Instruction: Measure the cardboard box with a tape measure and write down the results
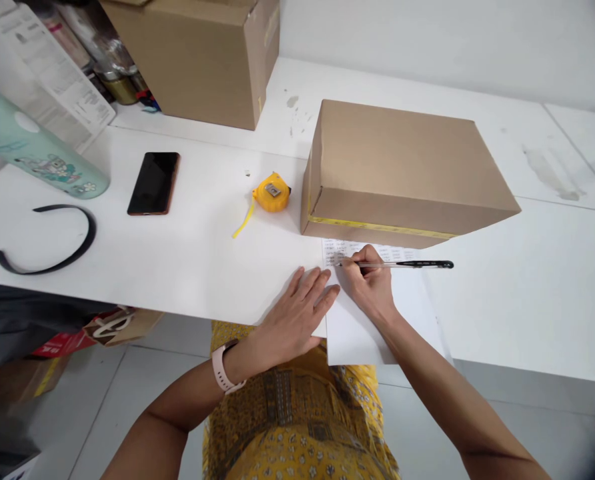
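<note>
My right hand (370,280) is closed around a pen (412,265) with a clear barrel and black cap end. Its tip meets a white sheet of paper (357,333) bearing rows of small handwriting. The sheet's upper part goes under a closed cardboard box (402,160) sealed with yellow tape, and its lower end hangs past the table edge. Flat at the table's front edge lies my left hand (297,310), fingers stretched out, fingertips at the paper's left side. It holds nothing. A yellow tape measure (272,193) sits left of the box, its tape end sticking out.
A phone (154,183), a black curved band (90,233) and a mint-green bottle (42,147) are on the left of the white table (192,267). Another cardboard box (202,60) stands behind. Bags (122,327) are below the table at left.
</note>
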`<state>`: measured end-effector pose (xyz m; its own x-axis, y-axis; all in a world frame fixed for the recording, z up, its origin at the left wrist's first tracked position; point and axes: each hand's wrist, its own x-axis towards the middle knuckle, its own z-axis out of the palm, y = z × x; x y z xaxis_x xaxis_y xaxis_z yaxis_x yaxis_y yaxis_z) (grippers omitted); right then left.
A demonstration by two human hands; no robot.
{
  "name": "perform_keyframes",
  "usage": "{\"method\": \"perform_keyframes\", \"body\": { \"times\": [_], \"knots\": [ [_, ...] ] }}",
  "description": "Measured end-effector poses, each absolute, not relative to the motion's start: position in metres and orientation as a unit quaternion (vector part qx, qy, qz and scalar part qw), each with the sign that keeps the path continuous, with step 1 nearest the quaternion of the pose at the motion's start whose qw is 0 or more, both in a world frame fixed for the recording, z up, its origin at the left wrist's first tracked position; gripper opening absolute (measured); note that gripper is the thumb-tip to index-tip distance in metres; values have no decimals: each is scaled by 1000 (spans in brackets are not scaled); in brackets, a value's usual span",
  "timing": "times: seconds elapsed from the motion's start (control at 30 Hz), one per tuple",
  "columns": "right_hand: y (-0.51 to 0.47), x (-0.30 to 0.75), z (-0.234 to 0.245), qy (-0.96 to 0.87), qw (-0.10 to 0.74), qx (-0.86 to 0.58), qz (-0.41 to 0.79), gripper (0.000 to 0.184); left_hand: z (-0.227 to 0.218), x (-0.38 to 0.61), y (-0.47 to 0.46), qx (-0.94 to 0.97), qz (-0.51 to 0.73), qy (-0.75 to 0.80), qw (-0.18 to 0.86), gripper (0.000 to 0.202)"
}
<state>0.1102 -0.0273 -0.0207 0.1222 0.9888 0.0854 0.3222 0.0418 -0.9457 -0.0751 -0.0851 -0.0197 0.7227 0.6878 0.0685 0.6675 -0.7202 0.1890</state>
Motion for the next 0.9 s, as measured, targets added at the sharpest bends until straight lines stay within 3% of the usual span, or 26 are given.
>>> {"method": "perform_keyframes", "body": {
  "times": [0.9],
  "knots": [
    [-26,110,-17,-549,475,-601,335,21,-20,-76,-84,922,82,368,91,99]
  ]
}}
